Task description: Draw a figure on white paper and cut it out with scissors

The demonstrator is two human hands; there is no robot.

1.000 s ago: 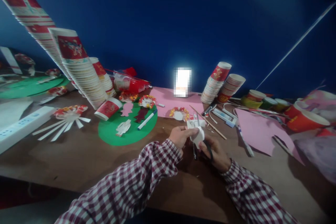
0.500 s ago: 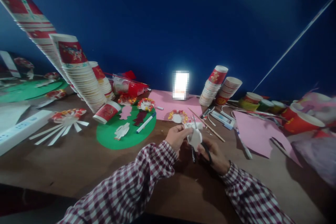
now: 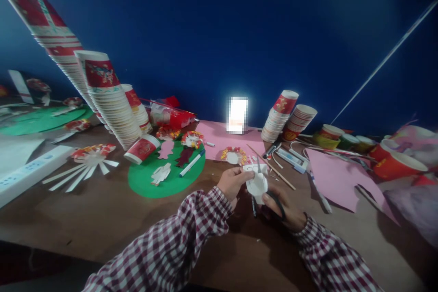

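Note:
My left hand [image 3: 232,185] pinches a piece of white paper [image 3: 257,185] with drawn lines and a partly cut outline. In my right hand [image 3: 286,210] are dark-handled scissors [image 3: 279,204], their blades pointing up and away from me along the paper. The blades lie at the paper's upper edge; part of them is hidden behind it. Just below the paper, a dark pen [image 3: 254,206] shows on the table. Beyond my hands sits a ring-shaped paper piece [image 3: 234,156] with a red and yellow edge.
Left of my hands, a green paper disc [image 3: 147,187] bears small cut-out figures and a marker [image 3: 192,163]. Tall stacks of paper cups [image 3: 112,105] lean at the left. A lit phone [image 3: 237,114] stands at the back. Pink paper [image 3: 337,178] lies right, near a wooden stick [image 3: 273,169].
The white paper and both hands sit slightly lower and further right, and my right hand with the scissors has drawn a little away from the left. The whole view has shifted slightly.

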